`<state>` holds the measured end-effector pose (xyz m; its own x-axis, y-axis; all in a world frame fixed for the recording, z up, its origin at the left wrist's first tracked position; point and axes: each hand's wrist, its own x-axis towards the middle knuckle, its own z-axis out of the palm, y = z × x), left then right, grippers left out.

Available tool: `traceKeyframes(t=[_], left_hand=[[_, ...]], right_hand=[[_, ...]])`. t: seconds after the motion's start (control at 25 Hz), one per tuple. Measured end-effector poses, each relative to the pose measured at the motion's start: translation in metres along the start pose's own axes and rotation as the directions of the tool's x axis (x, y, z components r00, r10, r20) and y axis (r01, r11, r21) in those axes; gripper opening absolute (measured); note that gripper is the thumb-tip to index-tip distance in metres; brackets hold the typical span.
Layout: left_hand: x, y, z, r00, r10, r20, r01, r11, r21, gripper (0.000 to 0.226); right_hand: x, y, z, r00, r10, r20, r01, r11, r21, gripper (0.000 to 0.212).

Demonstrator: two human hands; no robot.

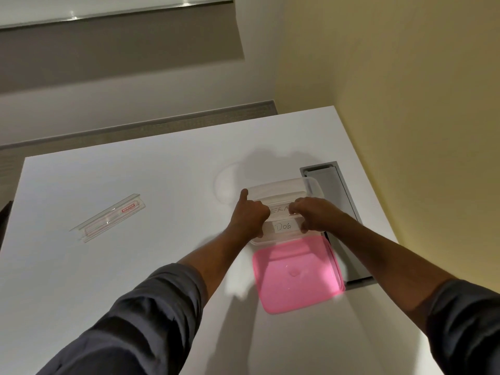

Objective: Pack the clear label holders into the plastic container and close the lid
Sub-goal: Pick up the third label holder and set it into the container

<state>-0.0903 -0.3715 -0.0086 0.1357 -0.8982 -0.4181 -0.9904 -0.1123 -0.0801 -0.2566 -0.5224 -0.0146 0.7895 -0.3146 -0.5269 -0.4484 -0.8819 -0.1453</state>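
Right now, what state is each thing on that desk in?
plastic container: open, no lid on.
pink lid: off, flat on the desk beside the container.
label holders: at the container, both hands on them.
spare label holder: lying alone, not packed.
left hand: gripping the holders.
right hand: gripping the holders.

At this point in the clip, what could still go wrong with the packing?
One label holder lies far off on the table, apart from the container, and could be forgotten. Both hands, left and right, press holders into the container; a proud one might block the pink lid from closing.
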Motion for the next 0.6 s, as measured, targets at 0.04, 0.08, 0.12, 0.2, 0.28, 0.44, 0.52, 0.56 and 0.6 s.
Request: traceKeyframes(t=[0.04, 0.08, 0.12, 0.2, 0.28, 0.44, 0.52, 0.56, 0.6], left_hand=[[0.002, 0.000, 0.002, 1.000, 0.008, 0.002, -0.008, 1.000, 0.010, 0.031], [0.004, 0.001, 0.003, 1.000, 0.016, 0.004, -0.016, 1.000, 0.017, 0.031], [0.006, 0.001, 0.004, 1.000, 0.021, 0.010, -0.022, 1.000, 0.018, 0.033], [0.010, 0.001, 0.005, 1.000, 0.016, 0.025, -0.016, 1.000, 0.001, 0.038], [0.012, 0.001, 0.005, 0.999, 0.002, 0.039, -0.001, 1.000, -0.016, 0.044], [0.015, 0.001, 0.006, 0.998, -0.005, 0.058, 0.005, 1.000, -0.003, 0.048], [0.015, 0.001, 0.006, 0.998, -0.003, 0.055, 0.003, 1.000, 0.006, 0.050], [0.014, 0.000, 0.006, 0.999, -0.003, 0.054, 0.003, 1.000, 0.003, 0.052], [0.014, 0.000, 0.006, 0.999, -0.002, 0.046, 0.003, 1.000, -0.007, 0.054]], right_hand=[[0.002, 0.001, 0.002, 1.000, 0.002, 0.001, -0.002, 1.000, 0.007, 0.064], [0.003, 0.001, 0.004, 1.000, 0.002, -0.005, -0.002, 1.000, 0.011, 0.063], [0.004, 0.002, 0.005, 1.000, 0.001, -0.010, -0.001, 1.000, 0.011, 0.062], [0.005, 0.003, 0.006, 1.000, -0.001, -0.015, 0.001, 1.000, 0.012, 0.062], [0.005, 0.003, 0.006, 1.000, 0.000, -0.021, 0.000, 1.000, 0.019, 0.063], [0.004, 0.003, 0.006, 0.999, 0.004, -0.037, -0.003, 0.999, 0.039, 0.062], [0.002, 0.002, 0.005, 0.999, 0.006, -0.041, -0.004, 0.999, 0.038, 0.058], [0.002, 0.001, 0.005, 0.999, 0.005, -0.046, -0.003, 0.999, 0.037, 0.057], [0.001, 0.001, 0.004, 0.999, 0.005, -0.051, -0.003, 0.999, 0.038, 0.056]])
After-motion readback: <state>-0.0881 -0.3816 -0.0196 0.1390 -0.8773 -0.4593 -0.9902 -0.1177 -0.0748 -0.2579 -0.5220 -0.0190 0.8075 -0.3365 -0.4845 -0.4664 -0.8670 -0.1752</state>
